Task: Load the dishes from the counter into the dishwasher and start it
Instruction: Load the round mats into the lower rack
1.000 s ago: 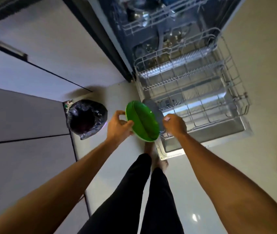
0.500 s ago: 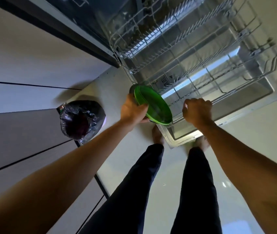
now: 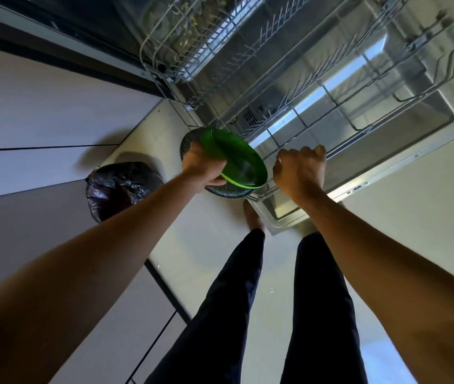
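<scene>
At centre frame, a person's left hand (image 3: 202,167) grips a green plate (image 3: 241,162) stacked on a dark speckled plate (image 3: 228,193), tilted ready for the extended lower rack (image 3: 364,130), while the right hand (image 3: 299,170) curls its fingers over the rack's front rail, seemingly to steady it.

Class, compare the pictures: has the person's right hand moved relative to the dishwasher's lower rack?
Yes. The right hand drew away from the green plate, rightward along the front of the lower rack.
</scene>
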Available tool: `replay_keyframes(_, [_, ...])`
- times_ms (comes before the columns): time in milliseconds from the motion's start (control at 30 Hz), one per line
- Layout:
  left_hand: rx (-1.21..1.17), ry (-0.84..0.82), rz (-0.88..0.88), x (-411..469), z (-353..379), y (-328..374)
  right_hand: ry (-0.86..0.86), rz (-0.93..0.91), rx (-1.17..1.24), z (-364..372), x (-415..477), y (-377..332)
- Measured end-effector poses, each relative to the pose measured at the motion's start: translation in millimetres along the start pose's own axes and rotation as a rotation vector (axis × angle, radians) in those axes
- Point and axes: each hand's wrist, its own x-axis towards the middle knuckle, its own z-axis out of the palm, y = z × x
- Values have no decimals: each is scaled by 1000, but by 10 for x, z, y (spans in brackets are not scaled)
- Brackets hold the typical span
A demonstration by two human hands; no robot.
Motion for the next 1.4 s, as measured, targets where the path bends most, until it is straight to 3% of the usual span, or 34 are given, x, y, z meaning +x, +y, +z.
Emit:
replay_keyframes(300, [-82,8,-2,8,8,-109,56,-14,-22,66,-16,-16])
replay_keyframes(633, [-9,34,94,-4,0,-132,27,32,-61,97,15,-58])
replay_keyframes(1400, [-118,37,116,246,195,-82,107,30,44,110,42,-35])
